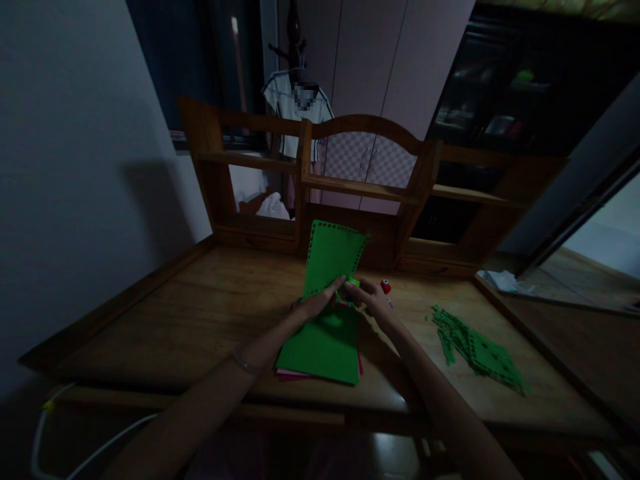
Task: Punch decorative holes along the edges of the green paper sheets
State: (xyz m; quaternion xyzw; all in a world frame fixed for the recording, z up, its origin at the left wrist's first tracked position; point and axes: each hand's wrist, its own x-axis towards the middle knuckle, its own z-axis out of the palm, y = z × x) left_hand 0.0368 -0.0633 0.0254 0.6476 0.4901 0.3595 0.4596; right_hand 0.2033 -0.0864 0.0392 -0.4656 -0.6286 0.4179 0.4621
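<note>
My left hand (320, 301) pinches the lower edge of a green sheet (330, 257) that stands upright, its border lined with small punched holes. My right hand (374, 300) grips a small green punch (354, 283) at the sheet's lower right edge; what the fingers cover is hidden. A small red punch (385, 287) sits just right of my right hand. Under both hands lies a stack of paper (323, 345) with a green sheet on top and pink and red sheets below.
A pile of green punched strips and cuttings (473, 350) lies on the wooden desk (190, 313) to the right. A wooden shelf unit (360, 187) stands along the desk's back. A white cable (75, 440) hangs at lower left. The room is dim.
</note>
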